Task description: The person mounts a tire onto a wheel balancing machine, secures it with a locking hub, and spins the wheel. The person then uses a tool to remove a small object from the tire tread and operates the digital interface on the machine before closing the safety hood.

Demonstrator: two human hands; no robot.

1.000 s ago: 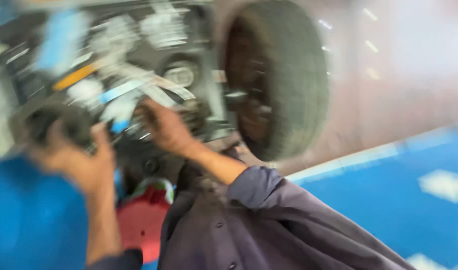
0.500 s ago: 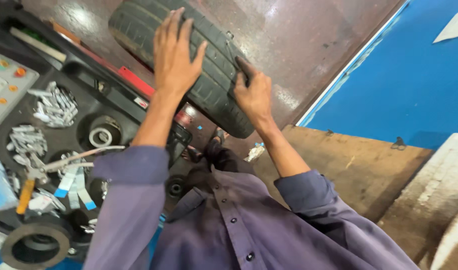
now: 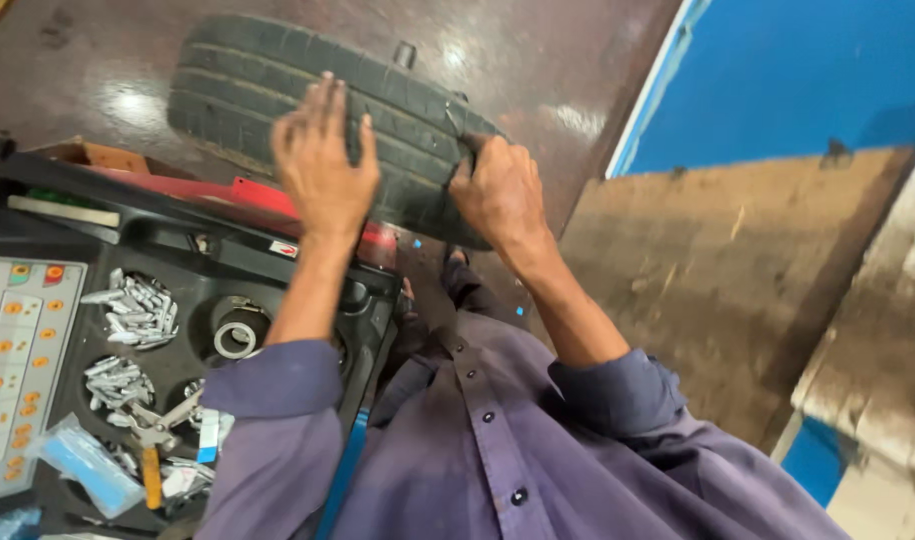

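Note:
A black car tyre (image 3: pixel 248 90) stands on its tread on the dark floor, right in front of me. My left hand (image 3: pixel 323 160) lies flat on top of the tread with its fingers spread. My right hand (image 3: pixel 500 190) grips the tyre's right shoulder, fingers curled over the edge. Both sleeves are purple-grey, and my shirt fills the lower frame.
A black machine top (image 3: pixel 128 240) at left holds trays of silver wheel weights (image 3: pixel 138 305), a tape roll (image 3: pixel 236 338), pliers (image 3: pixel 153 445) and a keypad panel (image 3: pixel 18 370). A red strip (image 3: pixel 248 195) borders it. To the right are a worn wooden platform (image 3: pixel 708 280) and blue flooring (image 3: pixel 798 70).
The view has swung from a blurred look at the machine and wheel to looking down. Both hands have moved onto the tyre's tread and stay there; the tyre sits slightly farther left now.

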